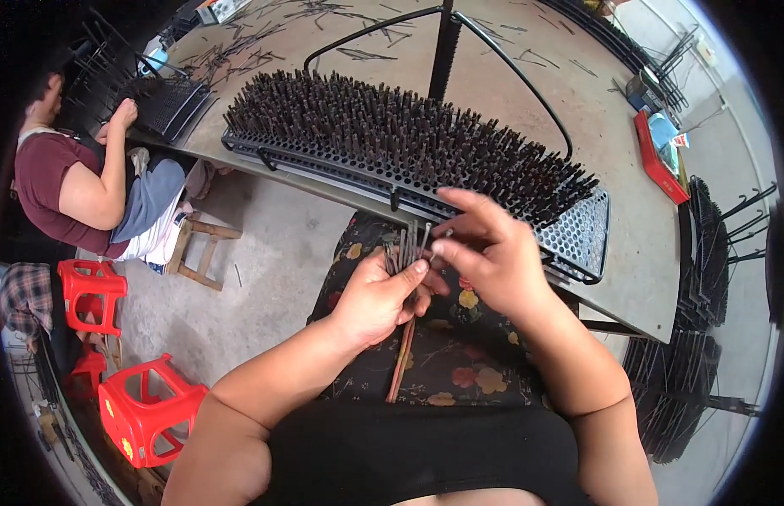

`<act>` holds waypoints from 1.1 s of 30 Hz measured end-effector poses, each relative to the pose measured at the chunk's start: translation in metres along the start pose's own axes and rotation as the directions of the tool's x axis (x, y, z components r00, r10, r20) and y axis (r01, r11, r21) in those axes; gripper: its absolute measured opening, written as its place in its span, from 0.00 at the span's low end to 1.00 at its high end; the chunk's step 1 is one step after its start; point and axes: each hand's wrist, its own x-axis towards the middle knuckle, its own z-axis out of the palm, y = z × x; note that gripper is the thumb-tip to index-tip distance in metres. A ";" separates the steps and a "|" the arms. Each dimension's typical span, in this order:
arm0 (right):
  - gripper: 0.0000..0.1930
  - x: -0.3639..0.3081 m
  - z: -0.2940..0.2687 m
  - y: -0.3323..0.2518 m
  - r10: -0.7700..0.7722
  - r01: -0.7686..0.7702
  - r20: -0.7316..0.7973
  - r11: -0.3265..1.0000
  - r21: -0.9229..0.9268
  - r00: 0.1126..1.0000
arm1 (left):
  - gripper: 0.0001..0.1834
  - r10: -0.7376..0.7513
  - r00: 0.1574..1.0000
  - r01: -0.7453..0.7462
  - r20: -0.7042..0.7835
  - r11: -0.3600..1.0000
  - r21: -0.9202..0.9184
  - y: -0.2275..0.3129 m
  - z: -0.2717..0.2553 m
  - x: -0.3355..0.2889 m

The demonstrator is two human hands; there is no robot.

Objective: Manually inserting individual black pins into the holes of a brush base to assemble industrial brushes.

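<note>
Tabletop (611, 114) cut off above; left hand (375, 297) clutches rods (405, 249); right hand (499, 261), grip unclear.

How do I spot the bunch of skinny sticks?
On the big table, mid-picture, sits a long black rack. In front of it, the left hand holds the bundle of thin sticks. Unlike the dark rods standing in the rack, it's held in a hand.

Worktable (636, 295): perforated rack (580, 229) in front, scattered dark rods (240, 59), red tray (657, 169).
</note>
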 end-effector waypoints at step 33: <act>0.11 0.050 -0.037 0.014 -0.589 0.427 0.068 0.496 -0.756 0.805 | 0.13 -0.138 0.978 0.174 -0.153 0.953 0.248 0.006 0.007 0.007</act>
